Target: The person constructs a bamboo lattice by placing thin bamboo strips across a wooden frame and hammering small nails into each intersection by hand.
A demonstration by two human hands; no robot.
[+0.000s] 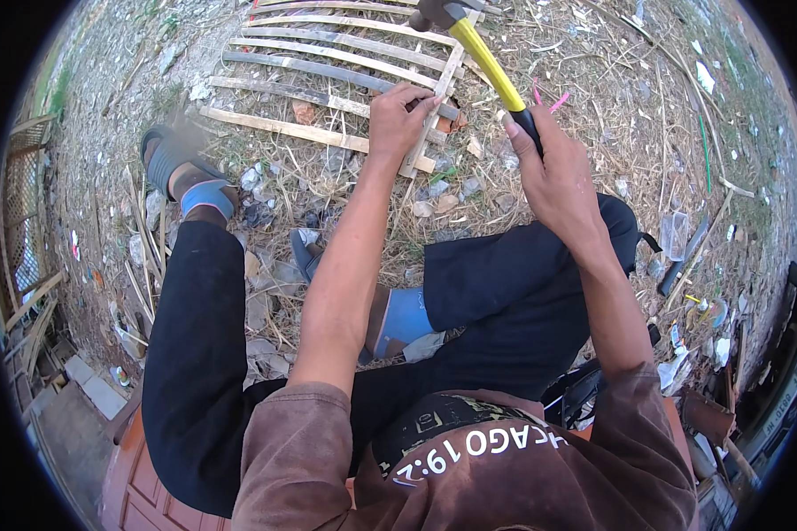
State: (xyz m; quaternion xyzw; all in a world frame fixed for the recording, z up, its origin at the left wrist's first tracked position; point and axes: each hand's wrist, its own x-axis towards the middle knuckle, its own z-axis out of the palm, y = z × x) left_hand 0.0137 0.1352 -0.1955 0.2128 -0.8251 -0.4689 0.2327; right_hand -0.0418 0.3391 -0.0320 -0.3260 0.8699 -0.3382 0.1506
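My right hand (553, 173) is closed round the black grip of a claw hammer (489, 69). The hammer has a yellow handle, and its dark metal head is raised over the far end of a slatted wooden frame. Several thin wooden slats (305, 132) lie side by side, joined by a narrow wooden crosspiece (449, 73) at their right ends. My left hand (400, 122) rests at that crosspiece near the closest slats, thumb and fingers pinched together. Anything held between those fingertips is too small to make out. A reddish block (452, 122) shows beside the crosspiece there.
Dry straw, stones and scraps cover the ground. A knife-like tool with a dark handle (670, 278) lies to the right, near a clear plastic piece (676, 232). My sandalled foot (173, 164) is left of the slats. Woven panels (25, 208) stand at far left.
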